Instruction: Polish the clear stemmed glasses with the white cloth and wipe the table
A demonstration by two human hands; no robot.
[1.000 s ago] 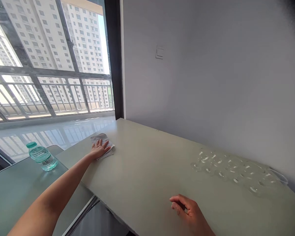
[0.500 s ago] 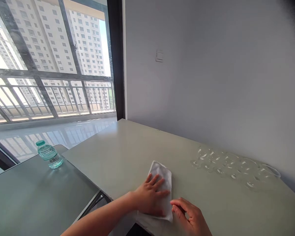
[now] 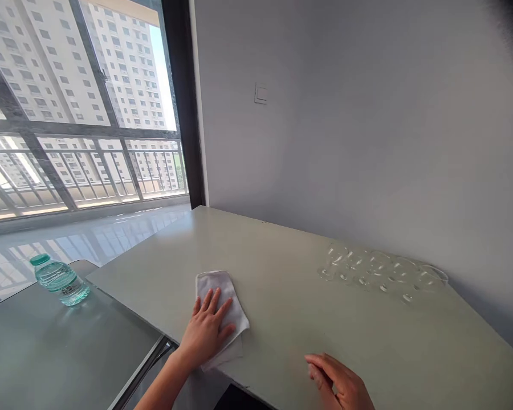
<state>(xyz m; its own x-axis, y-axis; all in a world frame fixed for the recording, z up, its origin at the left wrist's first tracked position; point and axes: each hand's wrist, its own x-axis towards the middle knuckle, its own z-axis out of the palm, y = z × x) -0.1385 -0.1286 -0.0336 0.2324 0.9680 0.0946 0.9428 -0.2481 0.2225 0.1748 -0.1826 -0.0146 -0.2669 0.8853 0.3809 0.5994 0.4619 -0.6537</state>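
Note:
My left hand (image 3: 207, 330) lies flat with its fingers spread on a folded white cloth (image 3: 224, 287), pressing it against the pale glossy tabletop (image 3: 265, 267). Part of the cloth reaches down near the table's front edge. To the right, my right hand (image 3: 340, 381) hovers over or rests at the front of the table, its fingers curled and thumb close to the index finger. Nothing shows between those fingers, and it is apart from the cloth.
Several clear glasses (image 3: 380, 265) stand along the wall side at the right. A teal-capped water bottle (image 3: 62, 280) sits on a lower grey table (image 3: 38, 347) at the left. Behind are a grey wall with a switch and a large window.
My left hand and the cloth have moved left over the tabletop, away from my right hand. The view has turned slightly right, shifting the bottle and glasses leftward.

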